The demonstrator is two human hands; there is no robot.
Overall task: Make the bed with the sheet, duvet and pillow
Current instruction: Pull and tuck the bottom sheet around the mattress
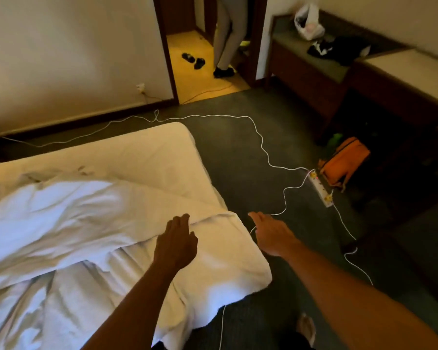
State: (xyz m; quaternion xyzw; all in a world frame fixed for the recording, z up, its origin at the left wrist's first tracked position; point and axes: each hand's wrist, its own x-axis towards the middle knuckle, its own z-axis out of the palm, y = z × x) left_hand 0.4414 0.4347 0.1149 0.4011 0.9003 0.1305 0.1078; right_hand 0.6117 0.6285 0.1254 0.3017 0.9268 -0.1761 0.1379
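- At the near corner of the bed (147, 152), a white duvet (68, 223) lies bunched and creased across the mattress, its corner hanging just over the edge towards the carpet (250, 152).
- Beyond the rumpled mass, the far end of the bed shows a smoother, cream surface, probably the sheet (137, 150); no pillow is in view.
- Left hand (176, 242) hovers above the duvet corner with fingers loosely extended and holding nothing; whether it touches the cloth I cannot tell.
- Right hand (271, 232) reaches out past the bed edge over the carpet, fingers straight and relaxed, also holding nothing.
- Judging by its deep, soft folds, the duvet is light, limp and puffy: it should drape and slump rather than hold a shape, and will drag if pulled from only one point.
- Best hold looks like the hem at this near corner, one hand on each side of it, pinching both layers so the filling does not slide inside.
- Nothing about it is fragile, though a smooth cover can slip through a loose pinch.
- A white cable (263, 147) trails over the carpet to a power strip (321, 190) and passes close beside the bed corner; a dangling duvet edge or a foot could snag it.
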